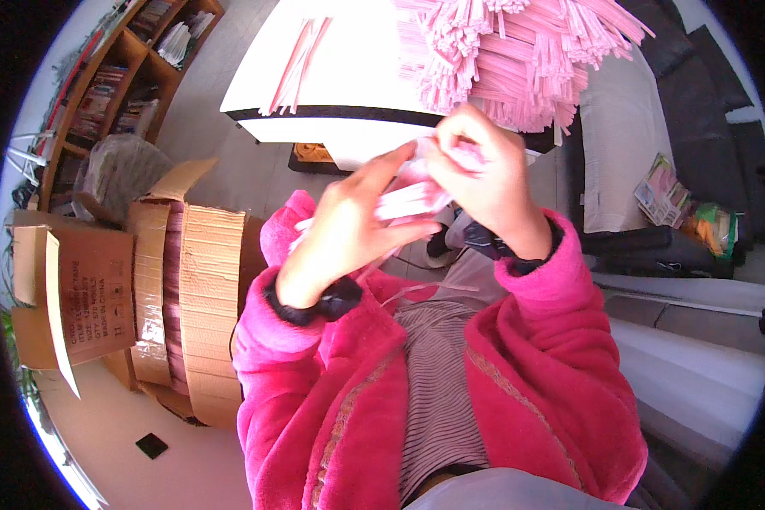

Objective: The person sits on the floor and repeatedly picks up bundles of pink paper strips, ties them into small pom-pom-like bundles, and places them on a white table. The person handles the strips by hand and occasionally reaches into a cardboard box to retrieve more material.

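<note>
A bundle of pale pink stems, apparently pipe cleaners, lies across the palm of my left hand. That hand is wrapped loosely around the bundle, its thumb stretched beneath. My right hand has its fingers curled at the bundle's upper end and pinches whitish, film-like material there; blur and glare hide its exact form. Both hands are in front of the near edge of a white table. On the table, a large heap of pink stems lies at the right and a few loose stems lie at the left.
At my left stand an open cardboard box with pink material inside and another printed carton. A wooden bookshelf is behind them. To the right are a dark sofa, a pale cloth cover and magazines.
</note>
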`<state>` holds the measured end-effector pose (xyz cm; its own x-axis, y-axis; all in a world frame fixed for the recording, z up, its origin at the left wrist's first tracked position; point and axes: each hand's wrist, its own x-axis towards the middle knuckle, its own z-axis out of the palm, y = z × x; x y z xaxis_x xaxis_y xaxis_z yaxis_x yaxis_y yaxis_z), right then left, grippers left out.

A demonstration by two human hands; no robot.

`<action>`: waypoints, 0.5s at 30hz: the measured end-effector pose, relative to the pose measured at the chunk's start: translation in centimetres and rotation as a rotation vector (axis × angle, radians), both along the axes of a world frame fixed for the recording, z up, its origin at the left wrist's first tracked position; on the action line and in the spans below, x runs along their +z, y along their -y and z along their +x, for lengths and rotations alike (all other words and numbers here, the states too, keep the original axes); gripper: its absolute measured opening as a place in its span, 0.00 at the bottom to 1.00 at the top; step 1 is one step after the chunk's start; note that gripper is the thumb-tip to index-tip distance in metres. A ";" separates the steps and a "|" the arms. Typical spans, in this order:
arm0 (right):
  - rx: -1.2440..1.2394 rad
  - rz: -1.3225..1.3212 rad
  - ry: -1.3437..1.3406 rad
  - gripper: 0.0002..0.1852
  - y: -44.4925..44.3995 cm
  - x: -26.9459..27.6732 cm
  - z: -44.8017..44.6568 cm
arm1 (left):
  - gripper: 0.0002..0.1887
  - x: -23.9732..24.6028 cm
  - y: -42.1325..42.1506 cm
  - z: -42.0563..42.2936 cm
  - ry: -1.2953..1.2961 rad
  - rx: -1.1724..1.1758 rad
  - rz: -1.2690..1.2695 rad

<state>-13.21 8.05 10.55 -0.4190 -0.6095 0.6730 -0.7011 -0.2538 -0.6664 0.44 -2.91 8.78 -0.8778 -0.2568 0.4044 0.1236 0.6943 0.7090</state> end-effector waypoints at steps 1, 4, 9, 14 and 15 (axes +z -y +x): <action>0.016 0.021 0.108 0.11 0.5 0.1 0.4 | 0.33 -0.1 -0.7 -0.6 0.226 0.015 0.160; 0.061 0.018 0.278 0.08 1.3 0.1 0.2 | 0.24 -1.1 -1.3 -2.6 0.041 0.119 0.017; 0.204 -0.065 0.364 0.23 1.2 -1.8 -1.1 | 0.12 -2.5 0.5 -2.6 -0.004 0.053 0.485; 0.378 0.388 0.166 0.43 -0.8 -4.2 1.5 | 0.04 0.3 0.1 -2.1 -0.212 -0.153 0.760; 0.246 0.366 0.134 0.41 -1.4 -4.1 1.9 | 0.04 1.4 -0.3 -1.9 -0.262 -0.135 0.763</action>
